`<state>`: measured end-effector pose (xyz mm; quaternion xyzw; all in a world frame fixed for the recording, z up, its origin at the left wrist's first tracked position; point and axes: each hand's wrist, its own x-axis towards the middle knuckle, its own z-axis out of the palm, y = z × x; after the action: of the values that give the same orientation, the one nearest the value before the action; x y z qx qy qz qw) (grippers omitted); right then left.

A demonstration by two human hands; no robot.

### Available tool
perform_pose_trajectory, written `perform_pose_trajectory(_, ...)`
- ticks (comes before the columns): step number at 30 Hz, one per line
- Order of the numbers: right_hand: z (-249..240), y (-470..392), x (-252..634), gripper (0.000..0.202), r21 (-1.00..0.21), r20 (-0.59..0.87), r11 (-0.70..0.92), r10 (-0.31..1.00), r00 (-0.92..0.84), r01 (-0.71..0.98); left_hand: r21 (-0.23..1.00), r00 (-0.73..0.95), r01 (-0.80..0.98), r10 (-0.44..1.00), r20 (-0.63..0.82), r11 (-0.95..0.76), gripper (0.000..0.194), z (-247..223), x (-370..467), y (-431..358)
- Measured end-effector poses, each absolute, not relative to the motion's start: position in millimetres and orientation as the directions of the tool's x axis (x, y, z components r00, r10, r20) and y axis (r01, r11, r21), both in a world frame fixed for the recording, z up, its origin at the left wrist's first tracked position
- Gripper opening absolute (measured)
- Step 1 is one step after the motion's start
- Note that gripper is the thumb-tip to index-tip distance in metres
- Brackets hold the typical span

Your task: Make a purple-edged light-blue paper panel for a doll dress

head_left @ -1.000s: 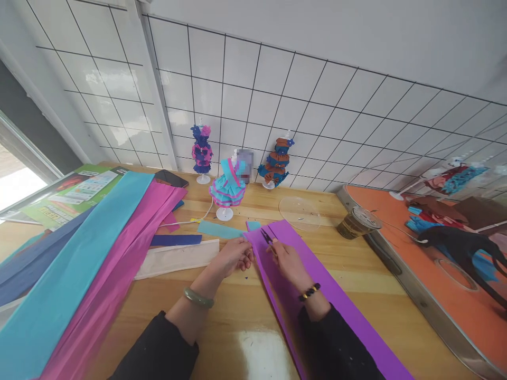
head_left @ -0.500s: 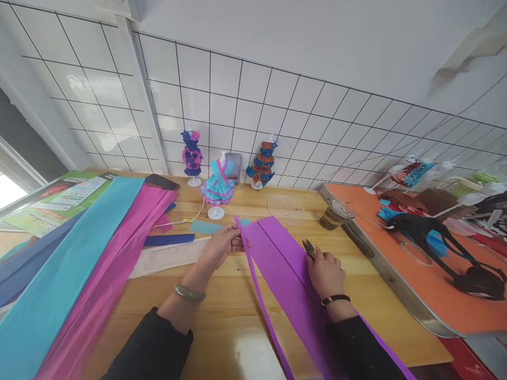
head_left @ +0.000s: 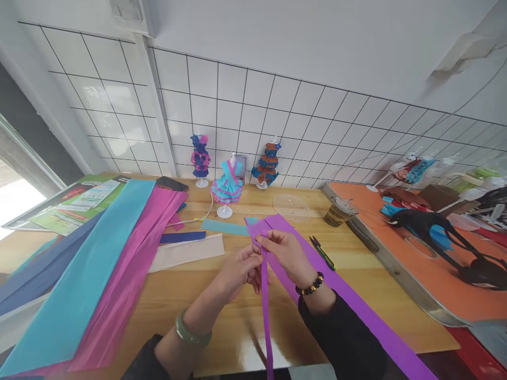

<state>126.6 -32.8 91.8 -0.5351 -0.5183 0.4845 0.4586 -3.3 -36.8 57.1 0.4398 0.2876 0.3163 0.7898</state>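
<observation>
A narrow purple strip (head_left: pixel 266 311) hangs down toward the table's front edge, its upper end pinched in both hands. My left hand (head_left: pixel 241 269) grips it from the left, thumb against fingers. Close beside it, my right hand (head_left: pixel 285 253) pinches the strip's top end. Beneath my right hand and forearm, a wide purple sheet (head_left: pixel 348 301) lies diagonally over the wooden table. The black snips (head_left: pixel 324 253) with yellow-green edges rest right of my right hand, partly against that sheet.
Turquoise (head_left: pixel 95 264) and pink sheets (head_left: pixel 130 264) cover the left side. Small dressed stands, including a turquoise dress (head_left: pixel 227 184), line the wall. A cup (head_left: pixel 339 212) stands at right, near an orange table (head_left: pixel 415 269) with a black bag (head_left: pixel 443 240).
My right hand has put down the snips and moved left to the strip. My left hand has moved slightly right and down, with the strip now apart from the wide sheet's edge.
</observation>
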Motion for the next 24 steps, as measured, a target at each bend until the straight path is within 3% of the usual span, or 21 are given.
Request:
perform_pose_trajectory(7,92.9,-10.0,133.0,0.028,-1.0,-0.013,-0.007,0.978,0.208,-0.03,0.83,0.698,-0.254,0.688,-0.198,0.497,0.021,47.2,-28.8,-68.1)
perform_pose_trajectory(14,85.8,15.0,197.7,0.027,-0.992,0.018,0.088,0.806,0.592,-0.089,0.749,0.803,-0.091,0.493,-0.335,0.657,0.021,40.8,-84.9,-75.5)
perform_pose_trajectory(20,70.8,3.0,256.1,0.016,-0.996,-0.023,0.058,0.616,0.788,-0.074,0.791,0.771,0.019,0.495,-0.401,0.611,0.022,40.6,-127.6,-60.4)
perform_pose_trajectory(24,57.3,-11.3,279.0,0.026,-0.997,-0.079,-0.048,0.562,0.824,-0.063,0.811,0.758,0.135,0.469,-0.455,0.569,0.026,34.4,-140.1,-48.6)
